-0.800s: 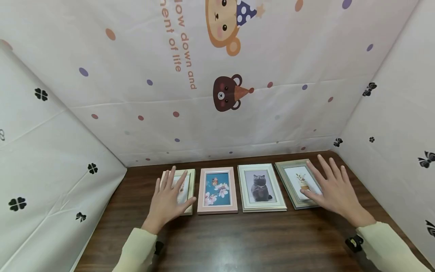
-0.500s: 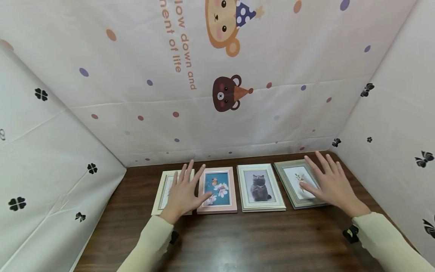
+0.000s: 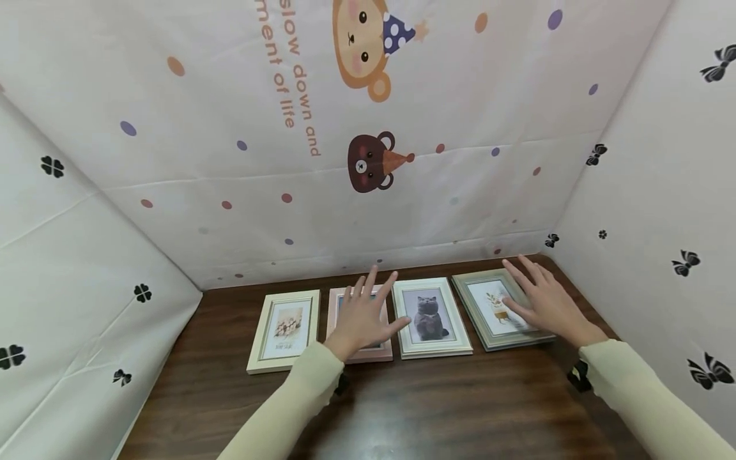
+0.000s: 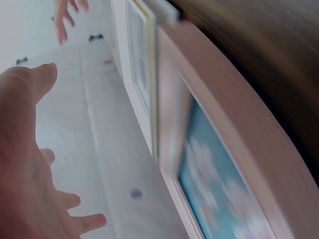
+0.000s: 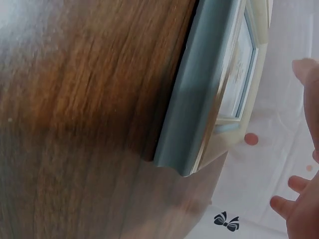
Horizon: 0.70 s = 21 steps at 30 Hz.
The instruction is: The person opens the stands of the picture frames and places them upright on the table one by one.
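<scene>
My left hand (image 3: 363,319) is spread above the pink picture frame (image 3: 386,352), hiding most of its blue blossom picture. In the left wrist view a gap shows between that hand (image 4: 25,164) and the pink frame (image 4: 224,114). Spread fingers also mark my right hand (image 3: 549,303), which hovers over the right part of the grey-green picture frame (image 3: 480,319) with a potted-plant print. Between the hands lies a white frame (image 3: 430,316) with a grey cat picture. At the left end is a cream frame (image 3: 283,332) with a flower print. Neither hand holds anything.
The four-sided row stands on a dark wooden table (image 3: 425,409), near its back edge. Behind rises a white printed cloth wall (image 3: 230,236); similar cloth walls close in the left (image 3: 75,287) and right (image 3: 644,268) sides.
My left hand has moved right, from over the cream frame to over the pink one, uncovering the cream frame. The right hand stays over the grey-green frame. The head view has shifted slightly.
</scene>
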{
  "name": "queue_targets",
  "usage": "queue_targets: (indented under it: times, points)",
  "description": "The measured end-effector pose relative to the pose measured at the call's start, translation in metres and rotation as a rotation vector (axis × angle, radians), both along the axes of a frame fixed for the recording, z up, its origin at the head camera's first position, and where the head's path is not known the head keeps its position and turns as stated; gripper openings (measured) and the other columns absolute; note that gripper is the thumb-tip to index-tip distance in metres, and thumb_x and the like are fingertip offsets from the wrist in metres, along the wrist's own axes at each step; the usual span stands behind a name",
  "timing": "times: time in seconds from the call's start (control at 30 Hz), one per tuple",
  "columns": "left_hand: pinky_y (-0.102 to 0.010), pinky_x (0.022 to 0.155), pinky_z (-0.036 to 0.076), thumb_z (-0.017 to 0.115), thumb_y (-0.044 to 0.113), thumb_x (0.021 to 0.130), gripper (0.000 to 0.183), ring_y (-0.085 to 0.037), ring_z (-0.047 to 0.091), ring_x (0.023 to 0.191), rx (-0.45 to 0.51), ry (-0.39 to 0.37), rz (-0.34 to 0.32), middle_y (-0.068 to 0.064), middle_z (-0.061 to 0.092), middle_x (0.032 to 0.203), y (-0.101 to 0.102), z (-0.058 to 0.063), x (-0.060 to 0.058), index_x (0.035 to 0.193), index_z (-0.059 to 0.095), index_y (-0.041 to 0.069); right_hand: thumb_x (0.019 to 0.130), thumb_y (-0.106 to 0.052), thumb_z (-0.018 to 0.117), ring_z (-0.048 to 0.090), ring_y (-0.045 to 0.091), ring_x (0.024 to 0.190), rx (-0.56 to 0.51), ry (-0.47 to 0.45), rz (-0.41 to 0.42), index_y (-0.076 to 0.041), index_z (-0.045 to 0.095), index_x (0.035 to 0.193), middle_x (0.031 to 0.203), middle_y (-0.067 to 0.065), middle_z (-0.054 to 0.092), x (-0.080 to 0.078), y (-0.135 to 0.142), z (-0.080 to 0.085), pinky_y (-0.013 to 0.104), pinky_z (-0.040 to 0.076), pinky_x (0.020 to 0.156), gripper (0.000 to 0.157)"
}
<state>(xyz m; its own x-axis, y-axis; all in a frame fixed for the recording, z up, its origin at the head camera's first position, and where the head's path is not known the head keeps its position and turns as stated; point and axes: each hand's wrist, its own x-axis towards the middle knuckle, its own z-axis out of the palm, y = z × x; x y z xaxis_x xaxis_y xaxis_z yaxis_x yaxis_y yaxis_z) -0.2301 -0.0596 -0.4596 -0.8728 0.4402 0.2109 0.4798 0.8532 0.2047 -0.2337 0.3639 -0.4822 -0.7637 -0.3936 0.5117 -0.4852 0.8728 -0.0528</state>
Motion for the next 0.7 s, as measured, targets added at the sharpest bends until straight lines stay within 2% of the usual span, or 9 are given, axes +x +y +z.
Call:
queue_targets:
  times: [0.1, 0.2, 0.33, 0.47, 0.53, 0.67, 0.7]
  points:
    - [-0.065, 0.117, 0.026, 0.045, 0.082, 0.091, 0.095, -0.043, 0.029, 0.150, 0.001, -0.037, -0.023, -0.011, 0.006, 0.172, 0.022, 0.002, 0.000, 0.166, 0.008, 0.037, 0.088, -0.023, 0.081, 0.047, 0.059, 0.124, -0.008, -0.043, -0.043, -0.009, 0.040, 0.157, 0.153, 0.032, 0.037, -0.002, 0.000, 0.000, 0.074, 0.043, 0.089, 0.082]
    - [-0.063, 0.116, 0.030, 0.043, 0.082, 0.091, 0.095, -0.043, 0.033, 0.148, -0.014, -0.077, -0.039, -0.012, 0.009, 0.172, 0.045, 0.004, -0.001, 0.166, 0.003, 0.037, 0.091, -0.016, 0.077, 0.046, 0.059, 0.125, -0.037, -0.141, -0.104, -0.008, 0.041, 0.156, 0.152, 0.032, 0.037, -0.003, -0.001, 0.001, 0.075, 0.042, 0.093, 0.074]
    - [-0.058, 0.108, 0.043, 0.041, 0.082, 0.092, 0.096, -0.040, 0.044, 0.141, -0.002, -0.120, -0.059, -0.014, 0.021, 0.168, 0.076, 0.005, -0.003, 0.166, 0.005, 0.033, 0.097, -0.017, 0.071, 0.047, 0.055, 0.127, -0.067, -0.302, -0.166, -0.006, 0.039, 0.156, 0.147, 0.032, 0.041, -0.007, -0.001, 0.003, 0.073, 0.042, 0.096, 0.069]
    - [-0.049, 0.097, 0.052, 0.046, 0.079, 0.092, 0.097, -0.035, 0.052, 0.132, 0.078, -0.185, -0.049, -0.016, 0.038, 0.157, 0.106, 0.007, -0.003, 0.166, 0.015, 0.025, 0.098, -0.018, 0.069, 0.057, 0.051, 0.117, -0.066, -0.394, -0.194, 0.000, 0.040, 0.154, 0.139, 0.034, 0.048, -0.013, 0.000, 0.004, 0.065, 0.051, 0.087, 0.066]
    - [-0.045, 0.091, 0.055, 0.051, 0.076, 0.092, 0.097, -0.034, 0.056, 0.125, 0.137, -0.248, -0.030, -0.018, 0.042, 0.153, 0.120, 0.009, -0.002, 0.166, 0.020, 0.021, 0.098, -0.017, 0.069, 0.060, 0.050, 0.112, -0.069, -0.419, -0.206, 0.003, 0.041, 0.152, 0.135, 0.036, 0.050, -0.016, 0.000, 0.004, 0.063, 0.053, 0.084, 0.064]
    - [-0.042, 0.090, 0.056, 0.059, 0.069, 0.093, 0.095, -0.034, 0.060, 0.122, 0.232, -0.353, 0.016, -0.021, 0.045, 0.151, 0.146, 0.012, 0.002, 0.163, 0.028, 0.012, 0.098, -0.016, 0.068, 0.060, 0.050, 0.110, -0.109, -0.491, -0.231, 0.009, 0.042, 0.149, 0.128, 0.038, 0.054, -0.020, 0.002, 0.004, 0.063, 0.052, 0.085, 0.062]
    - [-0.044, 0.096, 0.054, 0.060, 0.067, 0.094, 0.094, -0.035, 0.057, 0.127, 0.253, -0.381, 0.025, -0.023, 0.043, 0.153, 0.151, 0.012, 0.003, 0.162, 0.029, 0.010, 0.098, -0.015, 0.067, 0.059, 0.050, 0.111, -0.122, -0.510, -0.240, 0.010, 0.042, 0.148, 0.127, 0.038, 0.054, -0.021, 0.003, 0.004, 0.063, 0.052, 0.086, 0.062]
